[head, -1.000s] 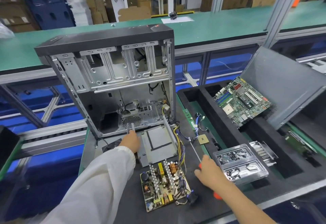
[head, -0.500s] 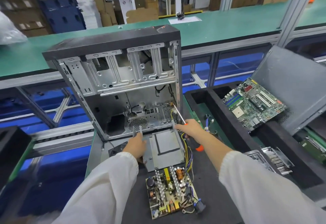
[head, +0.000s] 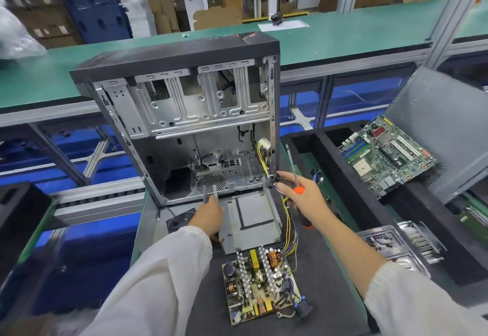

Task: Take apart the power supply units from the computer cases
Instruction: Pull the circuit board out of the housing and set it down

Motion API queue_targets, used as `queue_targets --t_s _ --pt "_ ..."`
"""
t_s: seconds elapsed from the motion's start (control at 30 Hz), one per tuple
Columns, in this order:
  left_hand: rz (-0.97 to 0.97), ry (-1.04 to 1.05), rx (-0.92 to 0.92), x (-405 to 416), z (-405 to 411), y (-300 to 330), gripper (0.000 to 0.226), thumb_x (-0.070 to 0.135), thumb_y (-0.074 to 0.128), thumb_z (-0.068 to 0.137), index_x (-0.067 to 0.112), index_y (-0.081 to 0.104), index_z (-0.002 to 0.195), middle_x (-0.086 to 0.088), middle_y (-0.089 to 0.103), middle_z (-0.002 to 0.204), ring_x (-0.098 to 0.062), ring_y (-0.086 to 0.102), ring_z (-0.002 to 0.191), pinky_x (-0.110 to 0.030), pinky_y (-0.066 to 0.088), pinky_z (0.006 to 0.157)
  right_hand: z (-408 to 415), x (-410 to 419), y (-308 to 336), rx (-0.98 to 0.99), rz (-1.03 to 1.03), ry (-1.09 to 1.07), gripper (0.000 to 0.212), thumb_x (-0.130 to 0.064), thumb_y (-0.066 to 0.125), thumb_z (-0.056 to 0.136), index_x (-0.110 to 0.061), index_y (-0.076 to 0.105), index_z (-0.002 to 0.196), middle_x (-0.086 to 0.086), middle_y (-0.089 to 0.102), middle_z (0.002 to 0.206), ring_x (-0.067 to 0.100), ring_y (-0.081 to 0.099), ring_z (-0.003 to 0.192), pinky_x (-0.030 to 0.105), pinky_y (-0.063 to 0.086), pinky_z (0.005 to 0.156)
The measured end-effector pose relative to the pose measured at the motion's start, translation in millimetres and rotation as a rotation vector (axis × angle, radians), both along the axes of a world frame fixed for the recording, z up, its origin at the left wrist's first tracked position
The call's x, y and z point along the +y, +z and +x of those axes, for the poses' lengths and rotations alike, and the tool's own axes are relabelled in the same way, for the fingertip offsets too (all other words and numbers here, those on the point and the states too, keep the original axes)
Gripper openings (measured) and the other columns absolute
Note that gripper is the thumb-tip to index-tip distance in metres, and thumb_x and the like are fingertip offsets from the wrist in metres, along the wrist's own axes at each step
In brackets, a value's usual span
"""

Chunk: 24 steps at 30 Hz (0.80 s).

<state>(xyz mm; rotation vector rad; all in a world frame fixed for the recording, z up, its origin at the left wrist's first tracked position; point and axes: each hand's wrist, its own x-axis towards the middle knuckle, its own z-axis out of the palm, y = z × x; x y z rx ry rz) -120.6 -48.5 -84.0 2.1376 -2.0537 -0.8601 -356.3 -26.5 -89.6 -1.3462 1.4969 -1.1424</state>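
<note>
An open computer case (head: 184, 103) stands upright on the black mat. In front of it lies the grey power supply housing (head: 253, 219). The bare power supply circuit board (head: 260, 285) lies nearer to me, joined to a yellow and black cable bundle (head: 289, 227) that runs up into the case. My left hand (head: 208, 216) rests on the housing's left edge and holds metal tweezers (head: 210, 193) pointing at the case. My right hand (head: 303, 201) is at the case's lower right corner, gripping an orange-handled screwdriver (head: 291, 166) shaft up, fingertips touching the cables.
A black foam tray (head: 330, 156) on the right holds a green motherboard (head: 385, 156) leaning on a grey side panel (head: 443, 124). A clear plastic tray (head: 388, 245) and a heatsink (head: 420, 240) lie at the near right. A small fan (head: 179, 220) sits left of the housing. A green conveyor runs behind.
My right hand left the mat with the screwdriver and went up to the case's lower right corner, onto the cables. My left hand stayed on the housing.
</note>
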Motion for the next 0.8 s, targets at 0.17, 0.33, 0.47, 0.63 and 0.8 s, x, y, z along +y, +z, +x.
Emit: queue_targets --t_s 0.17,0.33,0.47,0.63,0.8 --pt "0.041 -0.008 0.040 1 1 2 0.022 0.018 0.033 0.106 0.001 0.043 0.113 -0.019 0.059 0.111 -0.028 0.053 0.089 -0.034 0.042 0.075 -25 12 -7 0.195 -0.004 -0.334 0.008 -0.026 0.065 0.088 -0.022 0.073 0.090 -0.005 0.066 0.066 0.013 0.059 0.054 0.027 0.052 0.060" --pt "-0.017 0.036 0.073 14 -4 9 0.027 0.023 0.036 0.105 -0.002 0.046 0.108 -0.018 0.057 0.104 -0.027 0.056 0.083 -0.034 0.044 0.072 -64 4 -18 -0.314 0.471 -0.439 0.006 -0.004 0.061 0.090 0.001 0.058 0.087 0.031 0.065 0.092 0.015 0.048 0.033 0.017 0.036 0.033" --pt "-0.123 -0.011 0.070 28 -12 19 0.034 0.022 0.038 0.104 -0.001 0.039 0.129 -0.021 0.048 0.128 -0.034 0.050 0.116 -0.039 0.045 0.092 -55 -13 -23 -0.666 0.698 -0.326 0.017 -0.018 0.064 0.092 -0.009 0.052 0.100 0.027 0.058 0.100 0.011 0.045 0.027 0.013 0.037 0.031" --pt "-0.268 0.074 0.240 33 -3 37 0.030 0.026 0.044 0.102 0.005 0.043 0.123 -0.006 0.045 0.114 -0.021 0.048 0.096 -0.027 0.036 0.080 -33 -24 -18 -0.575 0.636 -0.263 0.006 -0.010 0.064 0.090 -0.009 0.059 0.090 0.011 0.050 0.070 0.007 0.045 0.029 0.013 0.037 0.032" --pt "-0.292 0.188 0.327 39 20 49 0.037 0.029 0.048 0.100 0.012 0.045 0.133 -0.005 0.053 0.121 -0.020 0.053 0.109 -0.028 0.043 0.086 -31 -22 -8 -0.385 0.398 -0.226 0.017 -0.003 0.062 0.090 -0.012 0.064 0.105 0.006 0.057 0.075 0.005 0.044 0.032 0.014 0.038 0.035"
